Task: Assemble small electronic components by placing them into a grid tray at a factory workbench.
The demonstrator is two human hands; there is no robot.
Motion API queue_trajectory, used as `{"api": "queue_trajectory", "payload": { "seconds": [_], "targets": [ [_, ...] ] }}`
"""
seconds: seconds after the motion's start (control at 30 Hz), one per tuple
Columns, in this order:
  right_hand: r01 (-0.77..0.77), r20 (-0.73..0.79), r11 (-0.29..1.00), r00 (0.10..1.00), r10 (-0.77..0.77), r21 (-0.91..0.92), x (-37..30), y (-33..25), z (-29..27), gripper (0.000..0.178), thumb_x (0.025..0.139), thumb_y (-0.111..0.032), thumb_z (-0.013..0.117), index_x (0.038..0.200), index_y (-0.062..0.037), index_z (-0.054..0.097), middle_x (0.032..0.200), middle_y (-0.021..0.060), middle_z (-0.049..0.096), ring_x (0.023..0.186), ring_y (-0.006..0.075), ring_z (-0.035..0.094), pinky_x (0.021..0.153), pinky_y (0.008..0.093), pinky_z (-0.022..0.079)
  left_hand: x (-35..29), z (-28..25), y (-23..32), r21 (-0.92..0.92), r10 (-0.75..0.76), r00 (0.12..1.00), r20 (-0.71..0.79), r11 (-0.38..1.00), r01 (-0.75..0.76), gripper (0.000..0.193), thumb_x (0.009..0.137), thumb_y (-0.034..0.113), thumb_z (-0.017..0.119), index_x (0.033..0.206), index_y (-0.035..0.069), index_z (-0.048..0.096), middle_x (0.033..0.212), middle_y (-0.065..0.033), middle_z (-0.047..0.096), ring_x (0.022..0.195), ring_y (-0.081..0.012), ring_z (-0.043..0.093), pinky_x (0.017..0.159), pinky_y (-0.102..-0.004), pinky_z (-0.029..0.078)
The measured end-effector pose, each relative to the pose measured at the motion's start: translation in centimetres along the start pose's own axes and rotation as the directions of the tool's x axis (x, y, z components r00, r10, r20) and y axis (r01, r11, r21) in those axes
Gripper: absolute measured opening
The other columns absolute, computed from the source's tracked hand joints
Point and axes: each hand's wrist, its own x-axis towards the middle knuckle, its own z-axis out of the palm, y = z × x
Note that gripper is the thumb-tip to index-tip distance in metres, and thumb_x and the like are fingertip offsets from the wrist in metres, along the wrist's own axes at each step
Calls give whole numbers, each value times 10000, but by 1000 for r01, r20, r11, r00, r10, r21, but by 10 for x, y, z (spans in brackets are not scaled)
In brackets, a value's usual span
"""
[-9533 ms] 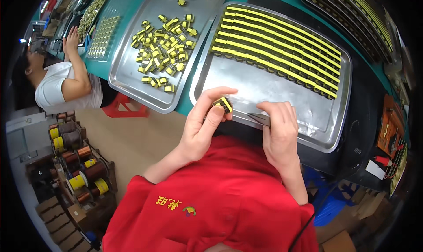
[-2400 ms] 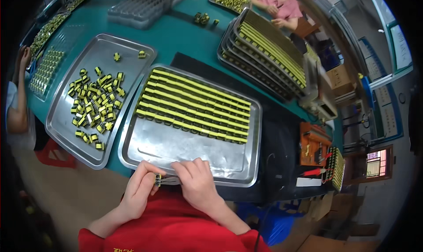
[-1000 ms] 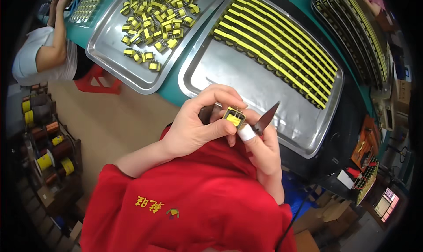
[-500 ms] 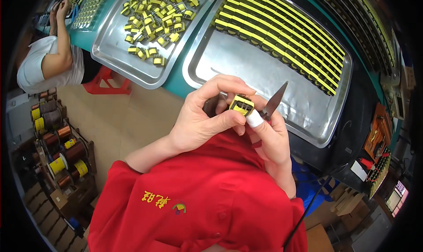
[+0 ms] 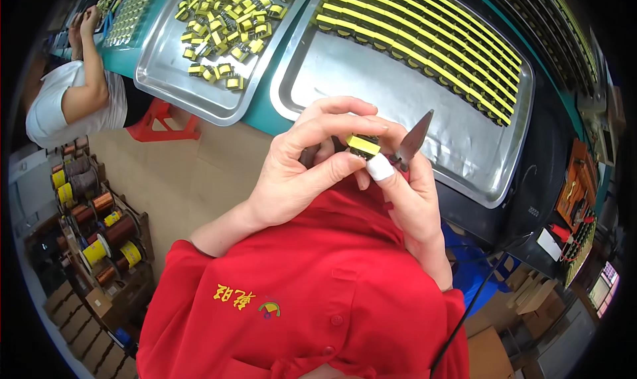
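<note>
Between my two hands is a small transformer (image 5: 363,145) with a yellow-taped top and dark sides. My left hand (image 5: 302,160) pinches it between thumb and curled fingers. My right hand (image 5: 415,193), a white wrap around its thumb tip, presses on the transformer's other side. That same hand also grips a pointed, dark metal blade (image 5: 414,139) that sticks up past the fingers; its handle is mostly hidden, so I cannot tell the tool's exact kind. Beyond my hands, a metal tray (image 5: 332,80) bears neat rows of yellow-topped transformers (image 5: 424,47).
Another metal tray (image 5: 172,90) holds loosely heaped transformers (image 5: 229,24). A co-worker's arm (image 5: 89,87) is at the far left, by a red stool (image 5: 159,124). Wire spools (image 5: 99,250) stand on a rack at left. A black cable (image 5: 468,306) hangs at my right.
The transformer has turned in my fingers, so its plain yellow face now shows instead of its dark open side. My left fingers have shifted over it. The blade stays in my right hand.
</note>
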Motion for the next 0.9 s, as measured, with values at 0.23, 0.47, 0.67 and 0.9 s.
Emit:
{"api": "queue_trajectory", "payload": {
  "seconds": [0.23, 0.47, 0.67, 0.9],
  "targets": [
    [43, -15, 985, 999, -46, -167, -1, -2, 4, 364, 987, -98, 528, 1338, -20, 476, 969, 33, 538, 785, 92, 511, 727, 238, 444, -2, -5, 0, 196, 35, 999, 28, 980, -40, 286, 930, 29, 588, 1216, 29, 587, 1367, -166, 452, 1186, -186, 500, 983, -327, 415],
    [-10, -1, 966, 1000, 10, -259, -6, -5, 1, 334, 980, -141, 553, 1274, 11, 504, 975, 56, 622, 835, 106, 561, 784, 266, 464, -3, 1, -8, 195, 83, 994, -69, 979, -68, 276, 892, 113, 669, 1162, 72, 632, 1288, -61, 516, 644, -27, 352, 599, -174, 340],
    [-6, 65, 977, 998, 20, -214, -7, -2, -5, 372, 981, -175, 560, 1296, 11, 496, 1048, 83, 627, 951, 152, 594, 865, 291, 462, -5, -2, 1, 154, -91, 996, -28, 984, 94, 468, 847, 275, 757, 1171, -1, 564, 1317, -135, 435, 1167, -166, 510, 980, -313, 425],
    [-51, 30, 973, 998, 59, -226, -6, -4, -3, 494, 976, -201, 572, 1388, 23, 418, 1111, 99, 625, 1015, 180, 593, 914, 306, 451, 1, -2, -12, 14, 3, 998, -55, 1000, -2, 326, 819, 176, 781, 1078, 49, 627, 1216, -32, 530, 647, -12, 330, 606, -173, 329]
  ]
}}
